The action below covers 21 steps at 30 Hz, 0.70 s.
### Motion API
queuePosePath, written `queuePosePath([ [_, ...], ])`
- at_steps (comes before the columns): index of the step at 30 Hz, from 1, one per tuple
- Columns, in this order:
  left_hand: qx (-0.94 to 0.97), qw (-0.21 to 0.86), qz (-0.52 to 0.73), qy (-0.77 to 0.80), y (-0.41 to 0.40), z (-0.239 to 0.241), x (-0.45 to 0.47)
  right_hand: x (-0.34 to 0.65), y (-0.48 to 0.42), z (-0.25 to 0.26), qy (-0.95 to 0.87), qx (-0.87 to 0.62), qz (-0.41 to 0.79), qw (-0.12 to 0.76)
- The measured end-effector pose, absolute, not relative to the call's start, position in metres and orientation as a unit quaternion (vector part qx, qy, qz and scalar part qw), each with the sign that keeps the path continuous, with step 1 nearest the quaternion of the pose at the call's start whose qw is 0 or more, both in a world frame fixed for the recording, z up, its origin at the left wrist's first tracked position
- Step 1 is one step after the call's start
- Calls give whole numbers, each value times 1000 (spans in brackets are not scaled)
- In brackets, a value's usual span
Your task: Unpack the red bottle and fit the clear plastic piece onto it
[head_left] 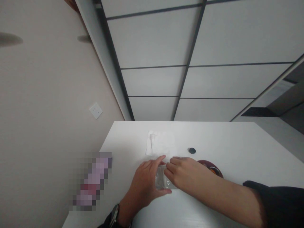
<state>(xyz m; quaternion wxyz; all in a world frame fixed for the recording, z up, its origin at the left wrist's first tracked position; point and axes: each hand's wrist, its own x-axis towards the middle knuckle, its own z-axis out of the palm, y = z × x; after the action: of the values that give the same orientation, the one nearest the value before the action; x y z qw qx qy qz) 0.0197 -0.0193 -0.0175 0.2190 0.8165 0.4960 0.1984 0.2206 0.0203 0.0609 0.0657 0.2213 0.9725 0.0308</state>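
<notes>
A clear, flat plastic container (160, 178) lies on the white table in front of me. My left hand (146, 179) spans it from the left, thumb along the near edge and fingers at the far edge. From the right, my right hand (181, 170) reaches over the container with its fingers curled together on top. What those fingertips pinch, if anything, is hidden. Just beyond the hands lies a thin white sheet (160, 143). A small dark round disc (192, 150) sits behind my right hand.
A dark red round dish (209, 164) with something orange in it is partly covered by my right forearm. On the left of the white table (237, 148) is a pixelated pinkish item (95, 180). A wall stands left, panelled white doors beyond the far edge.
</notes>
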Motion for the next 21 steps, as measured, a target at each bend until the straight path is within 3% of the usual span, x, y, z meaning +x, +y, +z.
queuePosePath([
  [12,812,229,208,495,-18,-19,21,224,22,72,964,253,-32,78],
  [17,812,229,206,495,-18,-19,21,223,26,73,983,160,-47,82],
  [21,816,218,215,490,-18,-21,20,219,29,78,959,237,-4,154],
])
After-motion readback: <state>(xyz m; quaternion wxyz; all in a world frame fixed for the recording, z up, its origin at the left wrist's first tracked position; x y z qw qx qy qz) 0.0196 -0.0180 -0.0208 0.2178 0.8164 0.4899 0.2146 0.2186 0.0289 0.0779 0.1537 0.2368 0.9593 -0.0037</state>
